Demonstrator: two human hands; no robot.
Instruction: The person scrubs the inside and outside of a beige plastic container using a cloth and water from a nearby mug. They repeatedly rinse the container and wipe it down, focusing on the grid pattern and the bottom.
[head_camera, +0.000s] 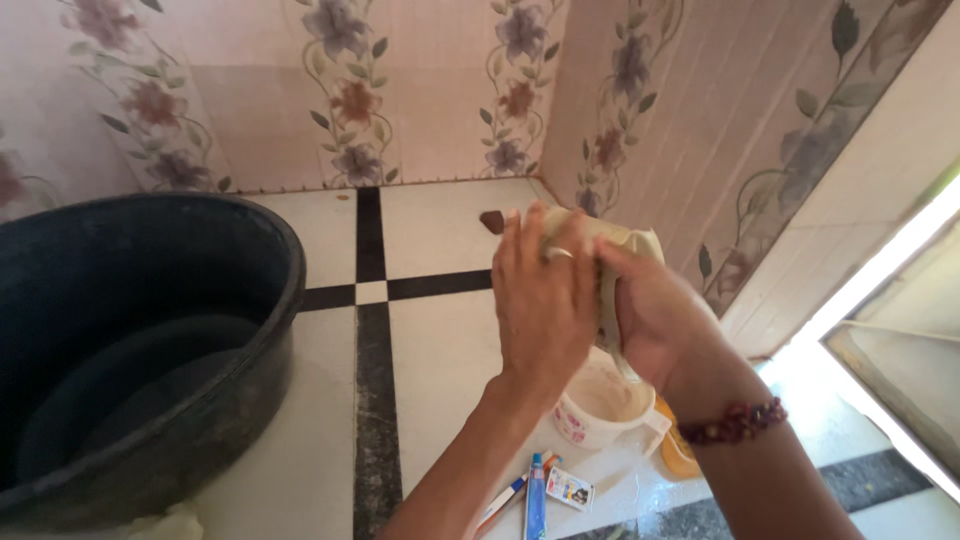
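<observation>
Above our cup (600, 405) on the tiled floor (440, 340), our left hand (540, 300) and right hand (650, 320) both clenched around a cream cloth (625, 245).

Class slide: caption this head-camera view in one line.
Both hands wring a pale cloth above a mug, beside a black tub.

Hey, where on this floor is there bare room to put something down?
Bare tiles lie between the black tub and the cup, and behind the hands toward the flowered wall corner. It is crowded below the hands: cup, tubes and an orange thing sit close together.
</observation>
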